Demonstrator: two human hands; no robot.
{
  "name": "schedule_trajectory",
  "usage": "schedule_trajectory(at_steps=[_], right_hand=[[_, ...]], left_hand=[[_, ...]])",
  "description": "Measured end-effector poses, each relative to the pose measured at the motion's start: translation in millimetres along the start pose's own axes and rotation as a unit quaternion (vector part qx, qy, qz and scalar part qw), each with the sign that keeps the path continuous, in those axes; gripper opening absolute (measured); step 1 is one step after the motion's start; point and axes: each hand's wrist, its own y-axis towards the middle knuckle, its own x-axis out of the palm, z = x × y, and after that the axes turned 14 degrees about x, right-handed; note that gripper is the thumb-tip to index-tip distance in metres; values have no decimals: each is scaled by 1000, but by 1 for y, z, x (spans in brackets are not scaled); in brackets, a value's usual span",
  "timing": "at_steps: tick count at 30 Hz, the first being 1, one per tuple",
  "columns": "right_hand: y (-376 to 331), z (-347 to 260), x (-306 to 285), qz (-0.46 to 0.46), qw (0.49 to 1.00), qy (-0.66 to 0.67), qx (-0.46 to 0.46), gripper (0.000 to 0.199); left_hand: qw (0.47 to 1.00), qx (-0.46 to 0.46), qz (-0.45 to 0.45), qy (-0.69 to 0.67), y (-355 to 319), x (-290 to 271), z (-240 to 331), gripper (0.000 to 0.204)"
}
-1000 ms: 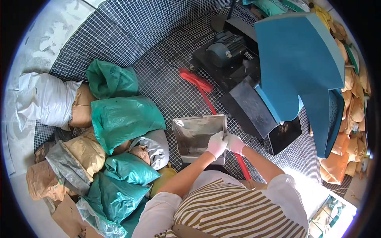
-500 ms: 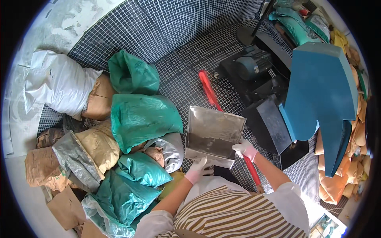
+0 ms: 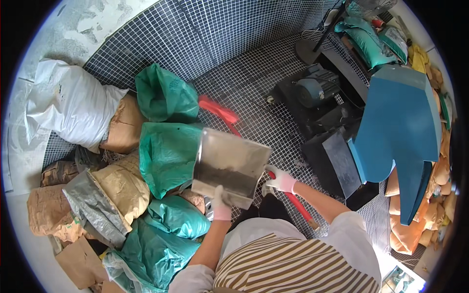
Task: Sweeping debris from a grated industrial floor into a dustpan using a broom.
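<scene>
Clock read from the view's centre, the dustpan (image 3: 229, 163) sits centrally in front of the broom (image 3: 300, 208), whose head (image 3: 220, 110) lies at 11 o'clock and handle end between 4 and 5. Sacks (image 3: 122, 188) are piled from 7 to 10; the motor (image 3: 315, 90) stands at 2, the hood (image 3: 398, 129) at 3 (further sacks (image 3: 405, 234) lie beyond it, towards 2 and 4).
</scene>
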Motion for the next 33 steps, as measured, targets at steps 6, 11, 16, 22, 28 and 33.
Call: schedule_trajectory(at_steps=[6, 11, 16, 22, 28, 33], right_hand=[[118, 35, -21, 162, 976, -126, -67, 57], [184, 3, -75, 202, 977, -69, -6, 57], [254, -41, -131, 301, 951, 2, 67, 55], [358, -95, -238, 419, 896, 56, 137, 44], [458, -119, -303, 429, 881, 142, 137, 31], [518, -19, -368, 344, 884, 253, 193, 32]], left_hand=[[998, 30, 49, -21, 2, -9, 25, 32], [997, 40, 55, -30, 4, 20, 37, 29], [993, 91, 75, -11, 21, 28, 30, 33], [988, 59, 145, 16, 17, 91, 23, 37], [974, 91, 200, 47, 8, 70, 19, 50], [981, 52, 184, 42, 16, 69, 11, 49]])
